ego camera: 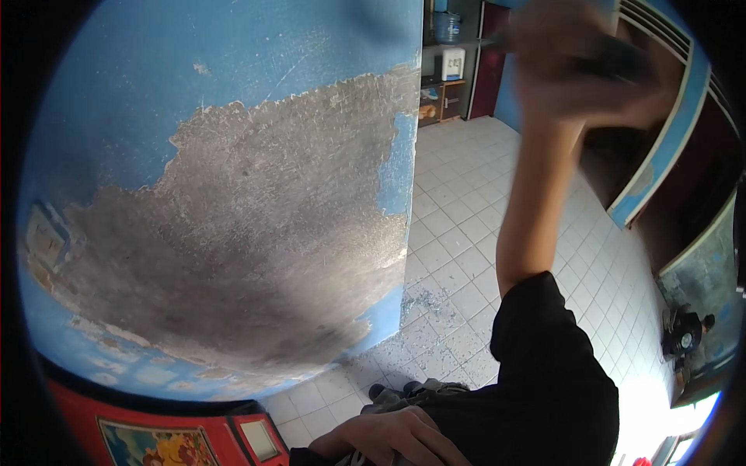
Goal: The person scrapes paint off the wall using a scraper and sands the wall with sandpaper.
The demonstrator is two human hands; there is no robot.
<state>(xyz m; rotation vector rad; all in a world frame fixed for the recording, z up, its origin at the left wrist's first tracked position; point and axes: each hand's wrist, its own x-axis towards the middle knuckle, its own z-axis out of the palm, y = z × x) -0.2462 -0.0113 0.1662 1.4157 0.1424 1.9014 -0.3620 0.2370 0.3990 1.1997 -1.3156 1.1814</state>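
My right hand [559,70] is raised at the top right, blurred by motion. It is closed around a dark hand tool [618,61], whose thin end points left toward the wall corner. The blur hides what kind of tool it is. My left hand [396,434] lies flat against my black shirt at the bottom, holding nothing that I can see. In front of me, a blue painted wall [291,35] has a large bare grey plaster patch [291,192] with ragged paint edges. A strip of blue paint [396,163] remains beside the corner.
Paint flakes [434,314] are scattered over white floor tiles [466,233] near my feet [396,390]. A red cabinet [76,413] with a picture panel stands lower left. Another person [688,338] is low by the right wall. A water dispenser [453,64] stands at the back.
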